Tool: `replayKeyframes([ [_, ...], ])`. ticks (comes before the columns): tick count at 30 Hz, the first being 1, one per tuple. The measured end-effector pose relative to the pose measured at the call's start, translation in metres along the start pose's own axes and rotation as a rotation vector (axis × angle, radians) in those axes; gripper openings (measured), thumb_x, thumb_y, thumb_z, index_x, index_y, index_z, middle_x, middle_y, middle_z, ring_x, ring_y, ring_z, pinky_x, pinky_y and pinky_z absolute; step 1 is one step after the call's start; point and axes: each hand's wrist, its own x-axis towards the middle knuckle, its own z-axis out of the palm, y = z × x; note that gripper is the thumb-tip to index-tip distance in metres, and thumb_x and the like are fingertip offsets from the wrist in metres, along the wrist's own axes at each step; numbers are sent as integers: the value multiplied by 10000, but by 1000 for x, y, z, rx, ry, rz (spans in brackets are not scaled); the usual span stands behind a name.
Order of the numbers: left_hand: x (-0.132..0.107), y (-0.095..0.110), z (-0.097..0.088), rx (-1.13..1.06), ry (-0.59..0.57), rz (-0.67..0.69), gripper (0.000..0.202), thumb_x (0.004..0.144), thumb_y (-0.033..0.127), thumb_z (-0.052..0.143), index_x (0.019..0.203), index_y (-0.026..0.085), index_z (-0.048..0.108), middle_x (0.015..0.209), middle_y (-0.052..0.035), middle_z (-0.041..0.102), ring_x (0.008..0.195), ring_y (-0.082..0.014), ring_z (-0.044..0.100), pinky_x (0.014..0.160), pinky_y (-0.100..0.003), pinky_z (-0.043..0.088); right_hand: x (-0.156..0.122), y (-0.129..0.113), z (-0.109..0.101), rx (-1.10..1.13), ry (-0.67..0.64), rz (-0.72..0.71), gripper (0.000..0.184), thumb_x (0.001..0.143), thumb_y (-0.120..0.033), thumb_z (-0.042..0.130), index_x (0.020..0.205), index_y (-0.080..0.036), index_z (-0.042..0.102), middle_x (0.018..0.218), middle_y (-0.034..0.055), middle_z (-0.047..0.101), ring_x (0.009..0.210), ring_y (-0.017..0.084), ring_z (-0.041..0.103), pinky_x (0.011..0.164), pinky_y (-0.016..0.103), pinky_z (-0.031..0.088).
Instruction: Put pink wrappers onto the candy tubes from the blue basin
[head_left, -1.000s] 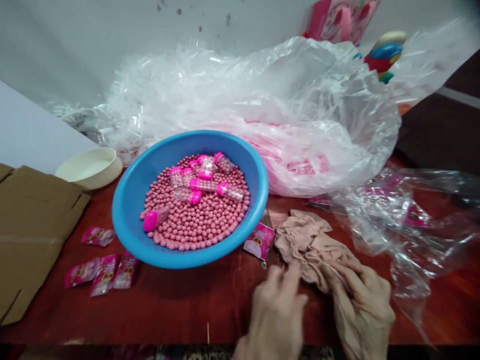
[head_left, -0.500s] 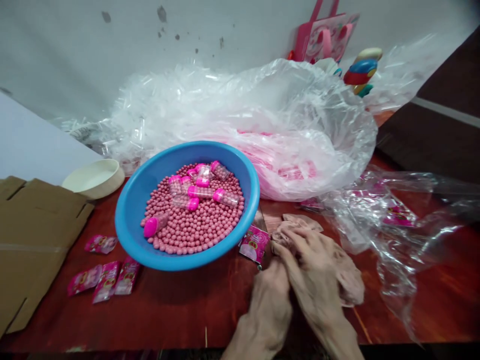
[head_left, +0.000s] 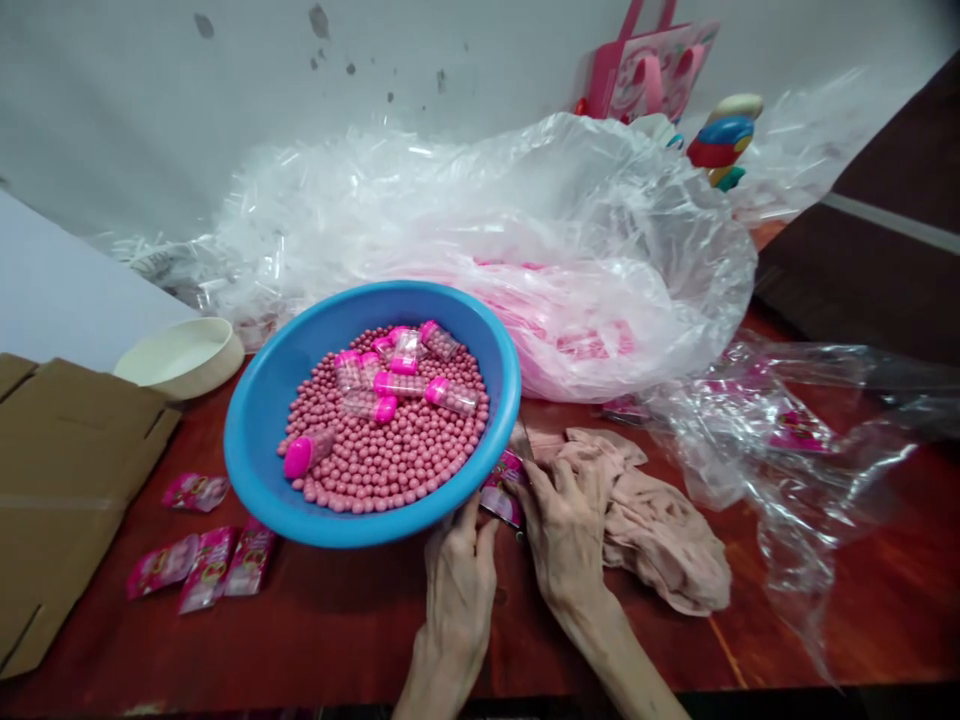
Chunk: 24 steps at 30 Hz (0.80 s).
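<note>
My right hand (head_left: 566,520) is at a pink printed packet (head_left: 501,498), its fingertips closed on the packet's right edge. The packet lies beside the blue basin (head_left: 259,490), partly under its rim. My left hand (head_left: 461,565) is just below the basin's front right rim, thumb apart from the fingers; some fingertips are hidden by the rim. Inside the basin are many small pink beads (head_left: 397,465) and several clear tubes with bright pink caps (head_left: 454,395). A crumpled beige cloth (head_left: 664,540) rests to the right of my right hand.
Several pink packets (head_left: 206,570) lie left of the basin. A cardboard box (head_left: 67,500) and a cream dish (head_left: 180,360) stand at the left. Large clear plastic bags (head_left: 622,230) fill the back, with loose film (head_left: 795,540) at right. A dark box (head_left: 885,230) stands at far right.
Both hands have left the beige cloth, where they were together, and moved left and apart. The right hand has reached the pink packet; the left is now under the basin's rim.
</note>
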Motion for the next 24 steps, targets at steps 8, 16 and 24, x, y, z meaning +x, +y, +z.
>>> replayKeyframes([
  [8,-3,-10,7,-79,74,-48,257,760,186,585,988,198,701,964,-125,692,948,-317,605,933,-465,387,-1,-3,-13,336,178,67,172,869,-191,530,773,-220,669,769,39,659,830,221,539,819,409,439],
  [16,-16,-3,-4,-389,-5,-173,291,846,411,500,886,164,648,722,-62,679,577,-176,571,540,-275,465,-19,-11,-41,698,91,489,91,856,-276,584,821,-192,590,696,2,644,589,132,611,526,226,510],
  [24,-22,8,0,-482,-37,-156,269,844,318,551,611,184,569,536,26,503,521,-123,435,518,-234,332,-23,-3,-62,764,-165,542,275,850,-412,540,981,-196,648,853,56,719,849,209,682,721,282,553],
])
